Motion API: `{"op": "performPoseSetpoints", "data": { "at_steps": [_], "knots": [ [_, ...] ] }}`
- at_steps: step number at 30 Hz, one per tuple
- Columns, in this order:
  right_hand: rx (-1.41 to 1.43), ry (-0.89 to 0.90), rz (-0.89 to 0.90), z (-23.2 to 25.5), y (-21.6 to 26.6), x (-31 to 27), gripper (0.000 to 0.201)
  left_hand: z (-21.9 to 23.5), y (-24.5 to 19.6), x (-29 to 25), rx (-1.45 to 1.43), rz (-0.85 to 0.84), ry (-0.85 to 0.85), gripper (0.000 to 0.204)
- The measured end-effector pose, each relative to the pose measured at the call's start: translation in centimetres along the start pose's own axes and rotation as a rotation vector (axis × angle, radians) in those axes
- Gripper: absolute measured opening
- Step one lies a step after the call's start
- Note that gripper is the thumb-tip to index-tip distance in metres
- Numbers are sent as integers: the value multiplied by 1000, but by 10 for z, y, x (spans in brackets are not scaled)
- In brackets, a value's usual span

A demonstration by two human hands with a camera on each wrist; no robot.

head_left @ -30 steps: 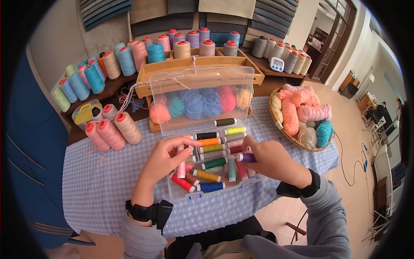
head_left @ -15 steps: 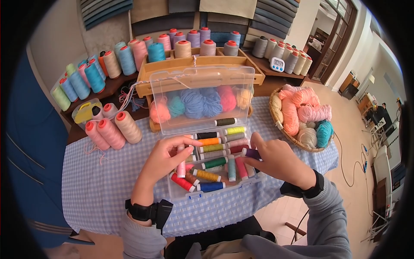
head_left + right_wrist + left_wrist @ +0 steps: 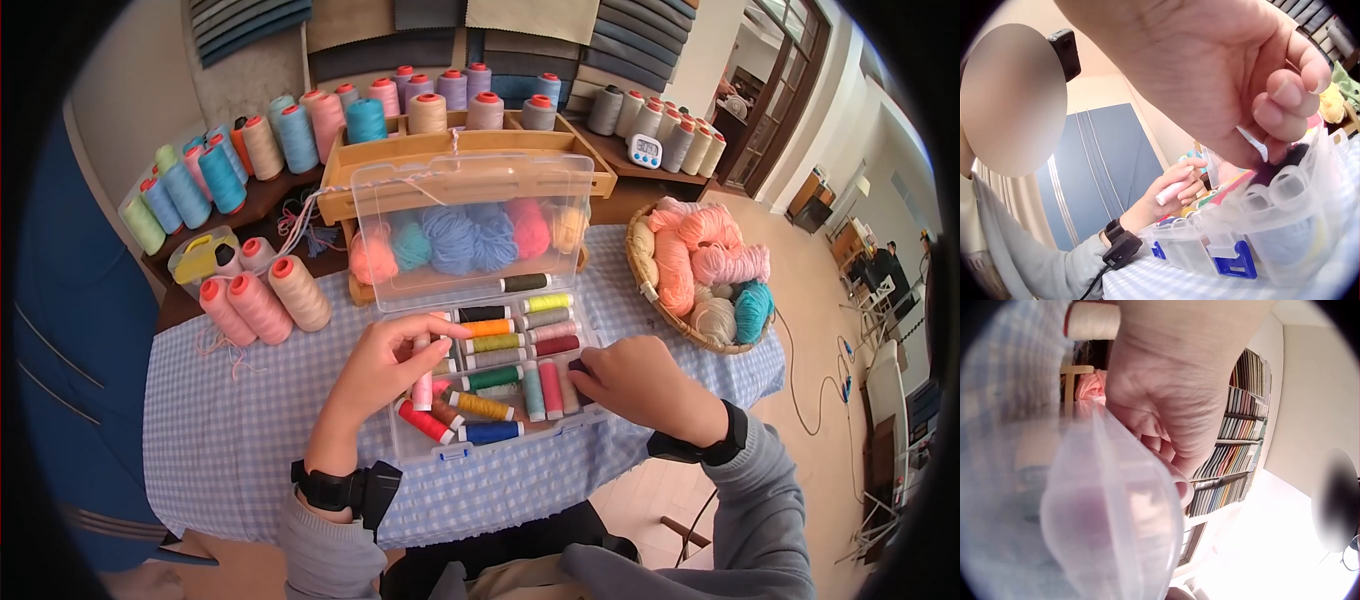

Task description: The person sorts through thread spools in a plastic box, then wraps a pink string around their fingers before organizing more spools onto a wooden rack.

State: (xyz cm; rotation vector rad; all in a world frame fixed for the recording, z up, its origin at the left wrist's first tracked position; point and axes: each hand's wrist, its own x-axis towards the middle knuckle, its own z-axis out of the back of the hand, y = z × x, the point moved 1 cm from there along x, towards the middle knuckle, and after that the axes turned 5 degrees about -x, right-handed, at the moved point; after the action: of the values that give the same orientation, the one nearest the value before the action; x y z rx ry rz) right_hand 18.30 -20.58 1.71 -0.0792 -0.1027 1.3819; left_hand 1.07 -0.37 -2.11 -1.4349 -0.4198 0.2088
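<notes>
In the head view my left hand (image 3: 385, 365) holds a light pink thread spool (image 3: 423, 392) upright between thumb and fingers, over the left side of a clear plastic box (image 3: 1179, 250). My right hand (image 3: 645, 378) pinches a dark purple spool (image 3: 1270, 173) low at the box's right end; the fingers cover most of it. Beside it, a rose spool (image 3: 551, 388) and a pale teal spool (image 3: 533, 390) lie side by side. Green (image 3: 492, 378), mustard (image 3: 480, 405), blue (image 3: 490, 432) and red (image 3: 425, 422) spools lie loosely in the front part.
The box's clear lid (image 3: 470, 285) stands raised behind, before a wooden rack (image 3: 360, 165) with yarn balls. A basket of yarn (image 3: 640, 285) sits at right, large thread cones (image 3: 260, 310) at left. A blue checked cloth (image 3: 230, 430) covers the table.
My right hand has lowered the purple spool into the box's right end, where it is now mostly hidden. The rose spool lies straighter beside the teal one. My left hand has stayed put.
</notes>
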Motion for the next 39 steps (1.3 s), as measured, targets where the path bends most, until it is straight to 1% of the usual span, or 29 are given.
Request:
{"op": "performPoseSetpoints", "data": {
  "at_steps": [5, 7, 9, 11, 12, 13, 14, 15, 17, 18, 19, 20, 21, 22, 23, 25, 26, 28, 32, 35, 37, 39],
  "knots": [
    [-8, 13, 0, -7, -1, 3, 23, -1, -1, 0, -4, -5, -8, 19],
    [-1, -116, -18, 0, 2, 3, 22, 2, 7, 1, 3, -31, 2, 20],
    [51, -143, -33, 9, 7, 5, 20, 1, 5, 2, 11, -59, 15, 22],
    [104, -173, -50, 14, 11, 6, 18, -3, -5, 0, -73, 54, 14, 25],
    [162, -194, -1, 16, 13, 7, 16, -2, -5, 0, -72, 54, 15, 25],
    [220, -216, 47, 17, 15, 7, 15, -1, -5, -1, -86, 27, 58, 28],
    [221, -217, 48, 18, 17, 7, 15, 0, -5, -1, -101, 1, 101, 30],
    [234, -206, 67, 19, 19, 7, 14, 0, -5, -2, -100, 1, 101, 30],
    [247, -196, 87, 19, 21, 8, 14, 0, -7, -4, -191, -74, 126, 40],
    [267, -221, 159, 18, 22, 9, 12, 2, -3, -2, -190, -74, 126, 40],
    [286, -245, 231, 18, 23, 10, 10, 5, 1, 0, -222, -183, 134, 44],
    [287, -246, 231, 17, 23, 11, 10, 6, 2, 2, -254, -292, 141, 47],
    [272, -223, 271, 16, 24, 11, 10, 6, 1, 4, -254, -292, 141, 47],
    [257, -201, 312, 15, 25, 11, 13, 3, -5, 8, -256, -341, 175, 53],
    [257, -201, 313, 13, 26, 12, 13, 0, -9, 10, -258, -390, 208, 59],
    [276, -276, 427, 9, 29, 14, 25, -1, -10, 12, -209, -387, 223, 63],
    [277, -276, 429, 7, 31, 15, 25, -2, -9, 13, -160, -384, 240, 67],
    [261, -318, 503, 4, 36, 17, 32, -1, -8, 13, -151, -392, 254, 68],
    [253, -335, 507, -7, 41, 21, 34, 0, -3, 14, -111, -410, 272, 71],
    [255, -292, 465, -8, 45, 25, 35, 0, -9, 13, -41, -408, 278, 72],
    [278, -250, 438, -4, 48, 29, 30, 0, -11, 12, -30, -402, 273, 73],
    [261, -236, 412, -9, 51, 34, 30, 0, -10, 11, -19, -396, 269, 73]
  ]
}}
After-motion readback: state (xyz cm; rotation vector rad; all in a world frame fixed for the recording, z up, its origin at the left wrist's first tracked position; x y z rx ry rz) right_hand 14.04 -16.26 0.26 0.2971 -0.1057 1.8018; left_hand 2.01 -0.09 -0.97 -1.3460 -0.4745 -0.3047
